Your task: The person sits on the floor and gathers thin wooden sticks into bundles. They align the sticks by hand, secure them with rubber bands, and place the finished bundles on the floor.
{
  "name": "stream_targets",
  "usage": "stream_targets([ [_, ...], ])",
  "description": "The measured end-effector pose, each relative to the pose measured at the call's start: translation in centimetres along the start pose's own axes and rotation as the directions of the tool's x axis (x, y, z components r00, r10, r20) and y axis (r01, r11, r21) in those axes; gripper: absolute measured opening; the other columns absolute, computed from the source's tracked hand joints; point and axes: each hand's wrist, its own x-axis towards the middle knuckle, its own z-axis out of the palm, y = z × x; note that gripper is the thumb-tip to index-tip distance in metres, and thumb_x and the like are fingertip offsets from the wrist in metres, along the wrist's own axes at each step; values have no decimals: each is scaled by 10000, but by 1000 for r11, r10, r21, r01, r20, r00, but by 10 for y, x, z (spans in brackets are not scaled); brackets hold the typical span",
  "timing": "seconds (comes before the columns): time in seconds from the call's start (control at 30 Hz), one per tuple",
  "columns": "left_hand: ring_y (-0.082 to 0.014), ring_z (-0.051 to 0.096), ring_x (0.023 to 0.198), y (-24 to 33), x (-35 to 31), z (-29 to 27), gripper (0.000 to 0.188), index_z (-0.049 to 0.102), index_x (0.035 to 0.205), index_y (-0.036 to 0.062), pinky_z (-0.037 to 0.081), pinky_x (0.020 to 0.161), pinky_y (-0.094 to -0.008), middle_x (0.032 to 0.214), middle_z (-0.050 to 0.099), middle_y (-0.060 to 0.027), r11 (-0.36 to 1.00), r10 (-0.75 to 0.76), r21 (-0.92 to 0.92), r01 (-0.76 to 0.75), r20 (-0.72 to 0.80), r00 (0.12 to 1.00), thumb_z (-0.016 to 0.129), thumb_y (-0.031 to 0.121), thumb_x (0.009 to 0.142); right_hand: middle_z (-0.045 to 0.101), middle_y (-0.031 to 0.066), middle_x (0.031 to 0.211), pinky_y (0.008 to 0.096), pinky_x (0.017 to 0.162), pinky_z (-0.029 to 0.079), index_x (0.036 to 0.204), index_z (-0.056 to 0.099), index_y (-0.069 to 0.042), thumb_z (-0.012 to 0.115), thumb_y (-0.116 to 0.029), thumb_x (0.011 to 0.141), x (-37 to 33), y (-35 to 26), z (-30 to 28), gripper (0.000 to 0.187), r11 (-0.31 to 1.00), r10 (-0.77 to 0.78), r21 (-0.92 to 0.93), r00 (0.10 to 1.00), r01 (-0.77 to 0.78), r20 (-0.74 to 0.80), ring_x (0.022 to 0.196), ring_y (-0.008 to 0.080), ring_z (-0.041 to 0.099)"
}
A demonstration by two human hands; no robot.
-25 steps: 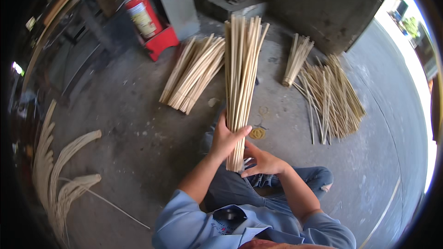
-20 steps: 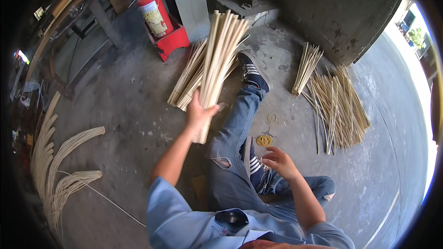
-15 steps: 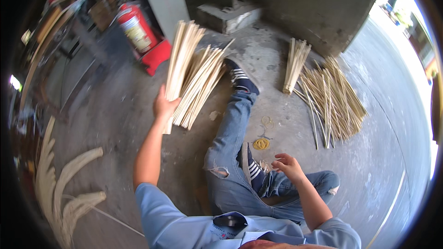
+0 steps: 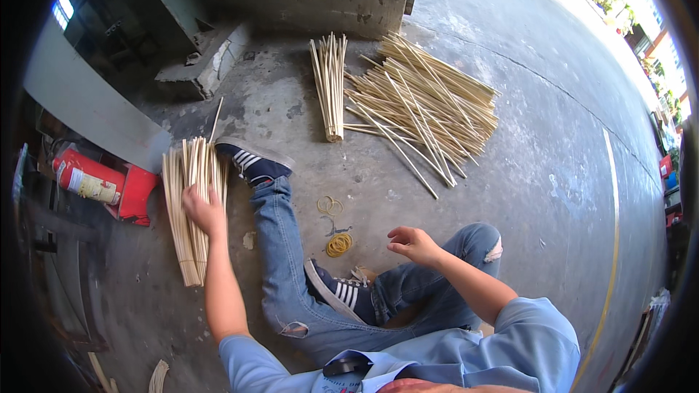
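My left hand [image 4: 205, 209] lies over pale thin wooden sticks beside my outstretched foot, thumb and fingers apart. Under and left of it, a long bundle of sticks [image 4: 175, 229] rests on the floor, with a thin band near its lower end. More sticks [image 4: 220, 178] lie against it on the right, by my shoe. My right hand [image 4: 415, 245] hovers in front of my bent knee, fingers loosely curved and holding nothing. Nearest to it on the floor is a small heap of yellow rubber bands [image 4: 338, 245], with a few loose bands [image 4: 330, 206] just beyond.
Ahead, another stick bundle [image 4: 330, 94] stands beside a wide pile of loose sticks [image 4: 437, 105]. A red fire extinguisher [image 4: 87, 176] in a red stand is at the left. A broken concrete block [image 4: 207, 65] sits by the wall. My dark striped shoe [image 4: 255, 162] borders the left sticks.
The bundle in my left hand has come down beside the other sticks on the floor, and its grip has loosened. My view has turned toward the right. The right hand remains empty.
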Motion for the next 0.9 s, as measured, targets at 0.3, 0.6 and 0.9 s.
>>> stream_targets([
  [0.3, -377, 602, 1246, 267, -4, 167, 910, 522, 1436, 53, 503, 1012, -485, 1316, 638, -223, 903, -134, -224, 366, 662, 737, 783, 633, 785, 762, 112, 1009, 330, 844, 571, 1232, 671, -4, 729, -260, 952, 46, 39, -3, 384, 942, 57, 334, 997, -34, -59, 915, 178, 726],
  [0.6, -140, 571, 516, 285, -4, 189, 420, 679, 1014, 18, 439, 448, -310, 753, 670, -50, 628, -32, -353, 694, 879, 476, 840, 336, 792, 755, 106, 987, 321, 823, 570, 1204, 667, 15, 721, -249, 959, 51, 39, -7, 365, 891, 89, 447, 996, -79, -3, 897, 165, 720],
  [0.9, -120, 639, 829, 237, -154, -29, 379, 626, 1168, 34, 551, 742, -276, 966, 656, -19, 278, 243, -543, 792, 838, 489, 782, 178, 854, 671, 168, 1275, 371, 985, 537, 1368, 550, 16, 820, -317, 886, 37, 22, -21, 644, 714, -178, 696, 981, 77, 73, 1175, 228, 650],
])
